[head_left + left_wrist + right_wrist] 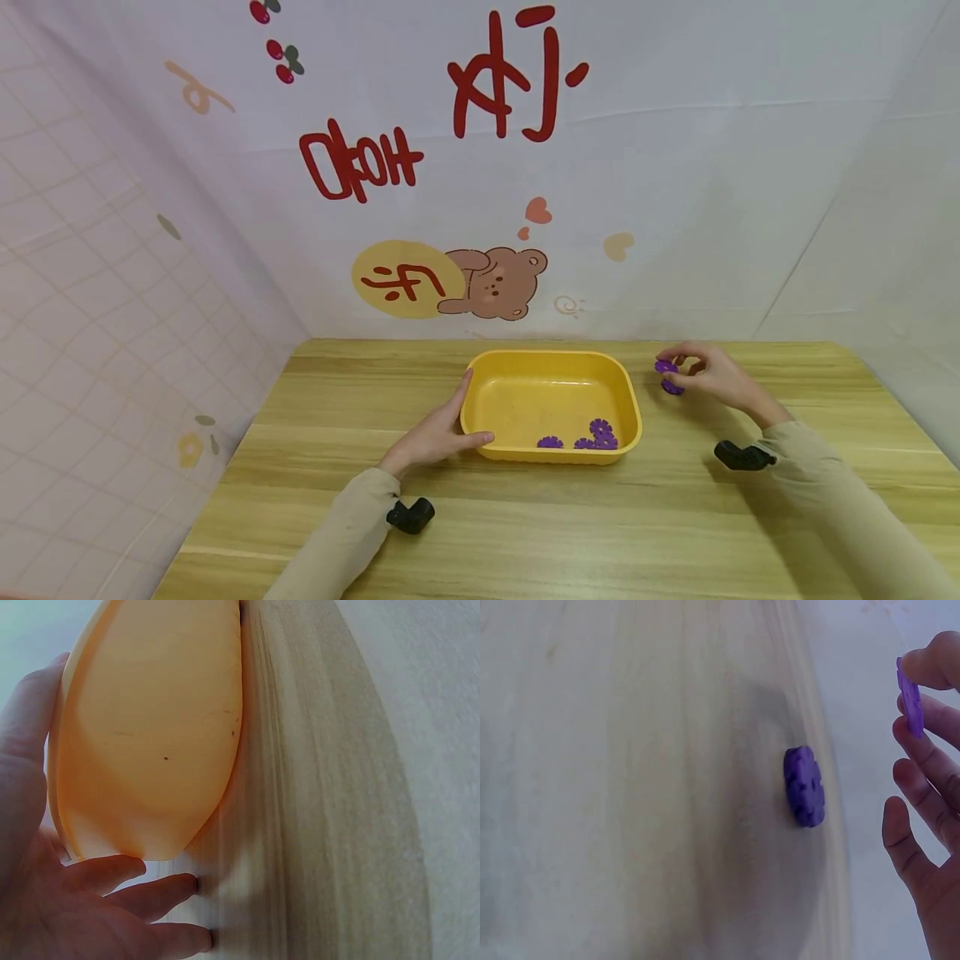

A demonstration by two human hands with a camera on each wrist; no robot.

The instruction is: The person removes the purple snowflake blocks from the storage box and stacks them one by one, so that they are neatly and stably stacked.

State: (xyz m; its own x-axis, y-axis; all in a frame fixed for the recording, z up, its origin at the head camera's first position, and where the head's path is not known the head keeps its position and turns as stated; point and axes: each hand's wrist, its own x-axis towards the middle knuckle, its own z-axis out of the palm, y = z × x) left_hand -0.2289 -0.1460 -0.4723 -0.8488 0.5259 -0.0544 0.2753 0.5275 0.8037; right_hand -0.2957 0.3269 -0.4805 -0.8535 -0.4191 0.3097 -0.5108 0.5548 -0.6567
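A yellow tray [551, 456] stands on the wooden table, with several purple notched discs [600, 429] inside near its front right corner. My left hand [435, 435] rests against the tray's left end, thumb on the rim and fingers along the outside; the left wrist view shows that hand [97, 900] spread beside the tray wall [150, 735]. Right of the tray, my right hand [716, 379] pinches a purple disc [664, 367] between thumb and fingers. The right wrist view has this held disc [910, 701] above the table, and other purple discs [804, 787], seemingly stacked, lie below.
The wooden table [525, 533] reaches back to a white cloth backdrop [712, 167] printed with red characters and a bear [498, 283]. Black wrist fittings [411, 516] sit at both sleeves.
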